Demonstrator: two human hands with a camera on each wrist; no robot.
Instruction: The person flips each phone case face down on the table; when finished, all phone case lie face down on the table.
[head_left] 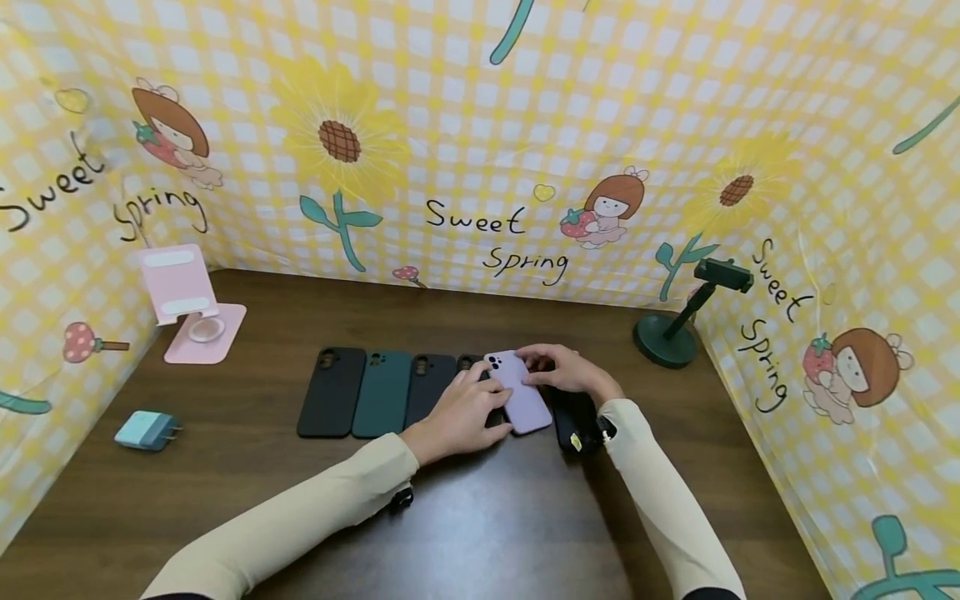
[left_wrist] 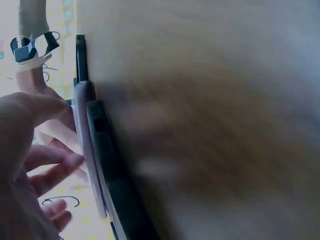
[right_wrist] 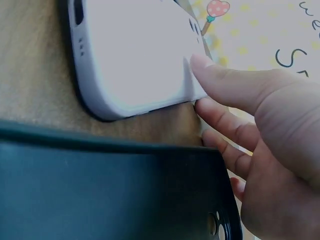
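A lilac phone case [head_left: 527,400] with camera holes at its top lies back up, slightly slanted, in a row of dark cases. My right hand [head_left: 566,369] pinches its upper right edge; in the right wrist view the thumb [right_wrist: 225,82] rests on the back, with fingers at the side. My left hand [head_left: 457,412] lies over a mostly hidden black case and touches the lilac case's left side with spread, loosely bent fingers. Below my right wrist is another black case [head_left: 570,404], partly covered; a dark case [right_wrist: 100,195] fills the right wrist view's foreground.
Left of my hands lie a black case [head_left: 330,400], a teal case [head_left: 382,400] and a dark navy case [head_left: 431,383]. A pink stand [head_left: 183,283] and a blue charger plug [head_left: 146,429] are at far left. A dark green stand [head_left: 667,342] is at back right, near the patterned cloth.
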